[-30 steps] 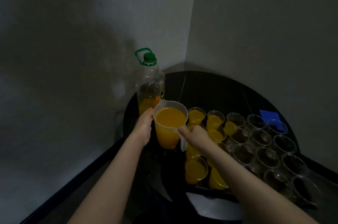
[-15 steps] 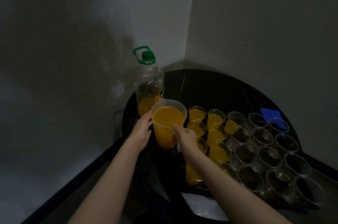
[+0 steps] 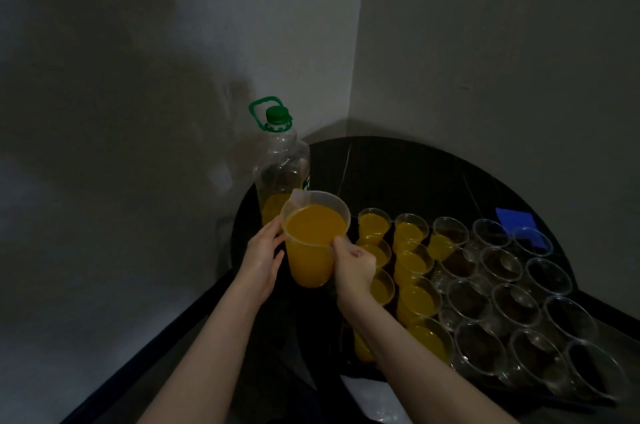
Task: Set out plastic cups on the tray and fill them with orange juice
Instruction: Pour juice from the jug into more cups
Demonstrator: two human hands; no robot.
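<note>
A clear plastic jug nearly full of orange juice is held upright just left of the cups. My right hand grips its handle on the near right side. My left hand rests with straight fingers against the jug's left wall. On the dark tray stand rows of clear plastic cups: several at the left hold juice, one in the back row is partly filled, and several at the right are empty.
A large clear bottle with a green cap and a little juice at its bottom stands behind the jug by the wall corner. A blue object lies on the round black table behind the cups. Walls close in left and behind.
The jug with both hands has shifted slightly left and away from over the filled cups. My right hand has slid further round the handle.
</note>
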